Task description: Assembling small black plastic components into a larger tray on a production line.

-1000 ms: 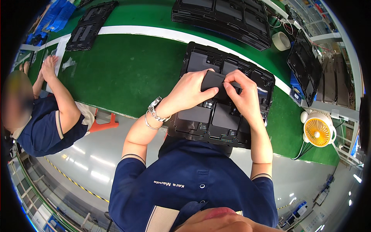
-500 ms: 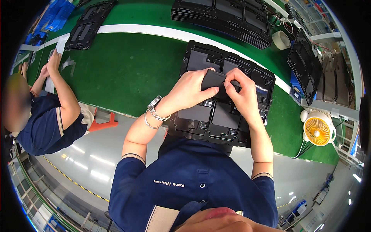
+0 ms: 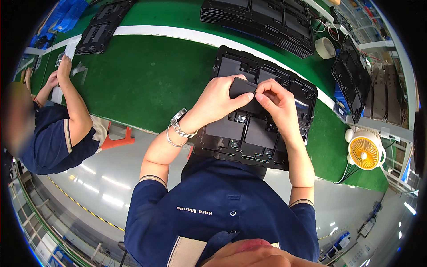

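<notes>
Co-worker's hands [image 3: 60, 73] at far left, about 10 o'clock, resting on green belt [image 3: 147, 80]. Left hand [image 3: 218, 100] near centre, fingers curled shut around left end of flat black rectangular part [image 3: 242, 89]. Right hand [image 3: 278, 104] just beside, at 3 o'clock of part, thumb and forefinger pinched closed on its right edge. Part held just above black moulded tray [image 3: 249, 133], over tray's upper middle. Tape roll [image 3: 324, 47] at 1 o'clock; yellow fan [image 3: 364, 152] at 4 o'clock.

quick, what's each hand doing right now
Left hand: closed on the flat black part, held over the black tray.
Right hand: fingertips pinching the same part's edge.
</notes>
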A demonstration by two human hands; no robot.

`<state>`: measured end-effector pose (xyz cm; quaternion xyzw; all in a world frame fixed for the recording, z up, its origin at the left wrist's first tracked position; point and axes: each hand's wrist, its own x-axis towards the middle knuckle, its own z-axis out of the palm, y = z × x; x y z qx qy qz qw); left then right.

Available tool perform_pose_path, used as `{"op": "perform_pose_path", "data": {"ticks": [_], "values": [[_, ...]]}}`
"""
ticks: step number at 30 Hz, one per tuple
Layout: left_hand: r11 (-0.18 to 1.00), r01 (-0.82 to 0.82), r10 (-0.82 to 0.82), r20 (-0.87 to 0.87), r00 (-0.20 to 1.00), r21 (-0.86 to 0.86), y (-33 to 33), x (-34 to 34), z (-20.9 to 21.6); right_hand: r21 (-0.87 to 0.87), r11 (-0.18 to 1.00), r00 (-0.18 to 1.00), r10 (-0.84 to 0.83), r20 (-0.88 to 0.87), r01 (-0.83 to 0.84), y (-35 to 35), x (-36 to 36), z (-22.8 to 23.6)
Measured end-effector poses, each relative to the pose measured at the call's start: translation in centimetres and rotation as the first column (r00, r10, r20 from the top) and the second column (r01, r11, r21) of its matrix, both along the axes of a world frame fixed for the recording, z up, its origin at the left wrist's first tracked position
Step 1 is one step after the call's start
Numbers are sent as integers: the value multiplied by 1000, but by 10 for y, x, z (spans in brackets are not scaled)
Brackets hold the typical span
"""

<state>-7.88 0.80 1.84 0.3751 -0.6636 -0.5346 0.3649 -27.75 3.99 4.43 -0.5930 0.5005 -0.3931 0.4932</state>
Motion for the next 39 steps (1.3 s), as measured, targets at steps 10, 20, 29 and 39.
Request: {"op": "perform_pose_path", "data": {"ticks": [10, 20, 29, 39], "values": [[1000, 0, 0, -36, 999, 5, -3, 2, -2, 7, 999, 986, -44, 158, 43, 7, 13, 0], [999, -33, 33, 1, 999, -15, 1, -2, 0, 294, 956, 858, -166, 486, 18, 6, 9, -15], [1000, -17, 17, 7, 1000, -5, -2, 2, 0, 306, 951, 870, -181, 458, 37, 7, 10, -17], [991, 36, -10, -203, 979, 126, -3, 6, 1, 150, 988, 973, -80, 215, 48, -4, -6, 4]]}}
